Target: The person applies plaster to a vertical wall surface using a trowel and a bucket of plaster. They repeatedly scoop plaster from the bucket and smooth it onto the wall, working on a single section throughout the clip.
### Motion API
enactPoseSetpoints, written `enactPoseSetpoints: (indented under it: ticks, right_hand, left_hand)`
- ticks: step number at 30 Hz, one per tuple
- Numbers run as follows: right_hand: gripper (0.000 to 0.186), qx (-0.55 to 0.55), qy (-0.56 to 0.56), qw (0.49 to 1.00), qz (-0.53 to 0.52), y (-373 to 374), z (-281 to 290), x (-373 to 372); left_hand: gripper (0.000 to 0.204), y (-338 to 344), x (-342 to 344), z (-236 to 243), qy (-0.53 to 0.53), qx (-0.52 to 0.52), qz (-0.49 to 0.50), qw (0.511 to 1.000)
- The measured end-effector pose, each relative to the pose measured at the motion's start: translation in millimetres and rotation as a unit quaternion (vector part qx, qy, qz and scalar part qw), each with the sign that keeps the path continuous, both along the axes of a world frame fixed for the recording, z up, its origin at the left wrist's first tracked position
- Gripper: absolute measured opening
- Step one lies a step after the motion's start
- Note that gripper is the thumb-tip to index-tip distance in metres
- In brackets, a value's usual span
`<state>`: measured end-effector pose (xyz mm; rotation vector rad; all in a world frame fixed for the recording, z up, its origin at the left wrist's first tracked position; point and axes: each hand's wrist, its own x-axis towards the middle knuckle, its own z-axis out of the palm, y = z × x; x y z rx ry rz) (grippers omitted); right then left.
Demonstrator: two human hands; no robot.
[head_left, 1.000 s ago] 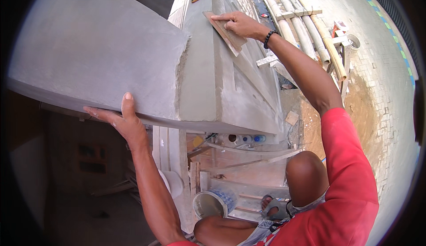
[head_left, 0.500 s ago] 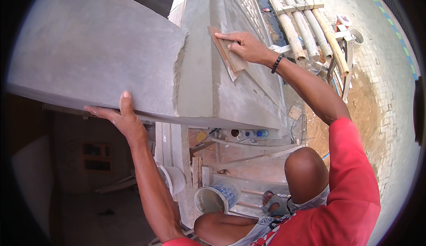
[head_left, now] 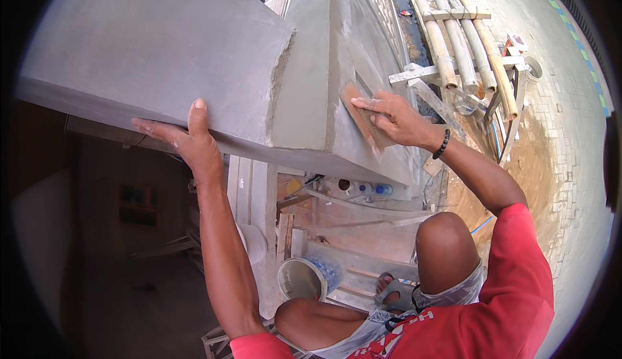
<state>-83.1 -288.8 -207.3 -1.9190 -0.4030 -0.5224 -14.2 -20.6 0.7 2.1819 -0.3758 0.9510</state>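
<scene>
My right hand (head_left: 398, 120) grips a flat wooden plastering float (head_left: 363, 119) with a reddish-brown edge. The float lies tilted against the sloping side face of the grey cement ledge (head_left: 162, 48), just past its long edge. A band of fresher, damp-looking plaster (head_left: 304, 106) runs along the ledge with a rough left border. My left hand (head_left: 191, 140) rests on the ledge's lower front edge, thumb up on the top surface and fingers stretched along the underside, partly hidden. It holds no tool.
A bucket (head_left: 304, 280) stands below between my legs and a white post. A pale rounded container (head_left: 253, 242) sits by the post. Bamboo poles (head_left: 463, 54) lie on a wooden frame at the right, over paving. Dark interior space drops away at the lower left.
My right hand has carried the float toward the right and nearer to me, from the top edge onto the side face. My left hand stays on the ledge as the view shifts slightly.
</scene>
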Motion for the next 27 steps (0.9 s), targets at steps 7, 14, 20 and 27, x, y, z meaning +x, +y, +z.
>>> enactPoseSetpoints:
  ticks: [7,14,20,27]
  right_hand:
    - [0.053,0.032,-0.101,0.994,-0.007,18.7,43.0,-15.3]
    - [0.050,-0.005,0.003,0.999,0.039,21.0,2.3,-49.4]
    - [0.051,0.013,-0.086,0.996,-0.007,43.8,41.6,-40.8]
    - [0.052,-0.025,-0.034,0.999,0.023,25.1,-3.1,-66.2]
  left_hand:
    - [0.116,6.5,3.1,0.2,0.004,0.009,0.007,1.000]
    - [0.118,5.4,0.7,2.2,-0.002,0.007,0.000,1.000]
    - [0.118,10.4,2.6,1.4,-0.007,0.019,0.007,1.000]
    - [0.117,11.1,6.9,-1.4,-0.020,0.021,0.004,1.000]
